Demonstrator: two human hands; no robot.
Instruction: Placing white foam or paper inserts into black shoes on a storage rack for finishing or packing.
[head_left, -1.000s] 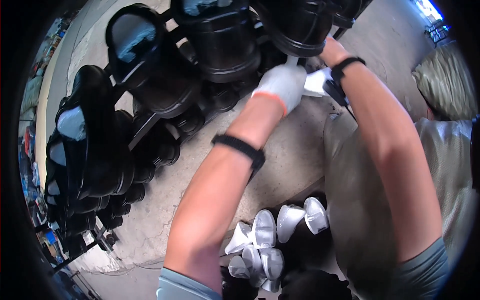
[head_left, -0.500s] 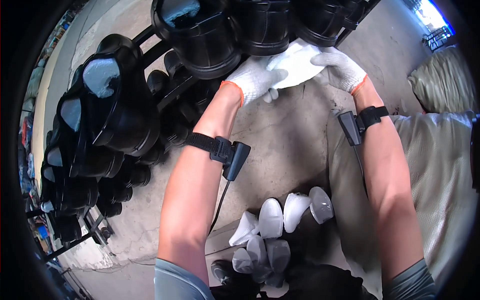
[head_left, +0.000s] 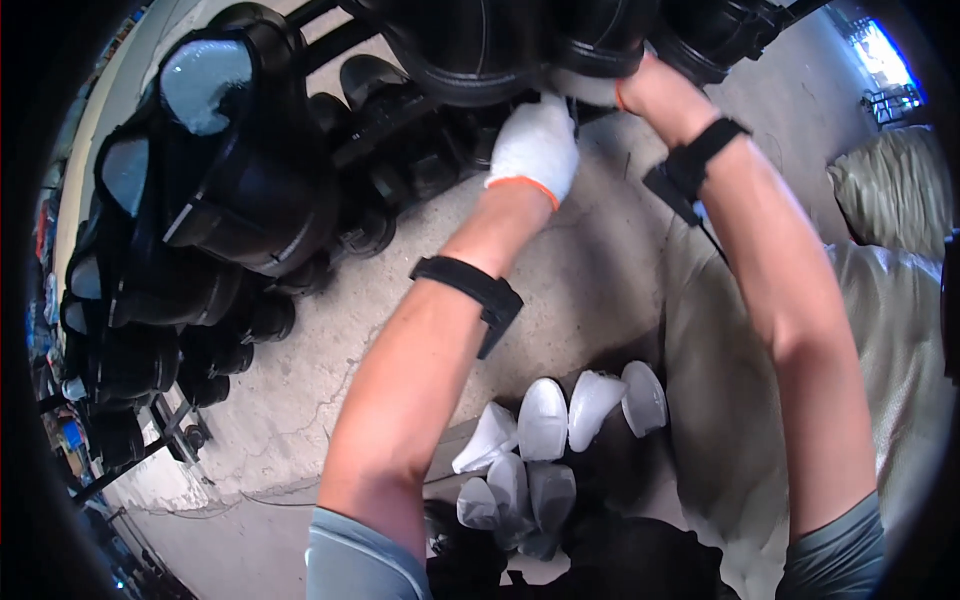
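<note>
My left hand (head_left: 535, 150), in a white knit glove with an orange cuff, is raised under the front row of black boots (head_left: 470, 75). Its fingers look curled round, against a dark edge; what they grip is hidden. My right hand (head_left: 588, 90), gloved the same way, reaches in beneath the boots from the right. Most of it is covered by them, so its fingers do not show. No white piece is visible in either hand. By my feet stand several white shell-shaped pieces (head_left: 543, 420), grouped together.
A black metal rack (head_left: 335, 42) carries rows of black boots, some with pale blue-white filling (head_left: 205, 85) at their openings. Large woven sacks (head_left: 900, 300) lie on the right. The floor (head_left: 400, 330) is cracked concrete. Each forearm wears a black strap with a small device (head_left: 470, 285).
Both hands have moved in under the boots. The white piece they held between them has gone from sight. The view has shifted slightly, and my right forearm now slants further left.
</note>
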